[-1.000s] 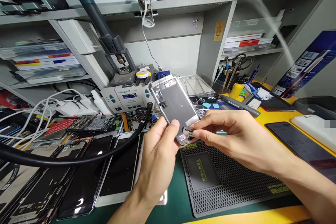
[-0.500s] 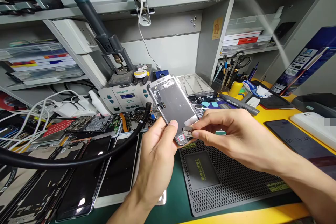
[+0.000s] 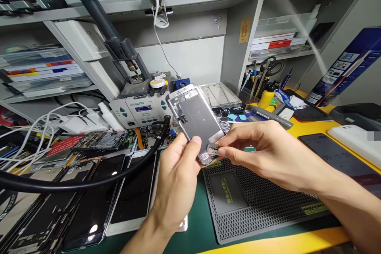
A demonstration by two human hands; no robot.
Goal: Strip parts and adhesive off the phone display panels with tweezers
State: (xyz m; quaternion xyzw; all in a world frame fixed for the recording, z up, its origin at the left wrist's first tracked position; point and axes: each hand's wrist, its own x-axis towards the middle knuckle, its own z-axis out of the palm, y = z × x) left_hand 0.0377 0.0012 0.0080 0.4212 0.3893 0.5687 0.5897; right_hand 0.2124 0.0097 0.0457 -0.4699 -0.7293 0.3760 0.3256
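My left hand (image 3: 178,174) is closed around the lower left edge of a phone screen (image 3: 198,117), its thumb lying on the grey back. The screen is tilted, with a bare flex cable at its left side and a small red and white label near its bottom end. In my right hand (image 3: 256,147), thumb and forefinger pinch a small, thin metal razor blade (image 3: 212,149) with lettering and notches. The blade lies against the screen's lower right corner. Both hands are above a black perforated mat (image 3: 268,202).
Several phone screens (image 3: 86,198) lie at the left, crossed by a thick black hose (image 3: 89,186). Behind stands a white soldering station (image 3: 143,109). A phone (image 3: 327,154) showing a timer lies at the right, near a blue spray can (image 3: 345,67). Scissors (image 3: 271,66) stand among tools.
The view has shifted slightly. Both hands keep their hold on the screen and the blade, which has turned a little at the screen's lower corner.
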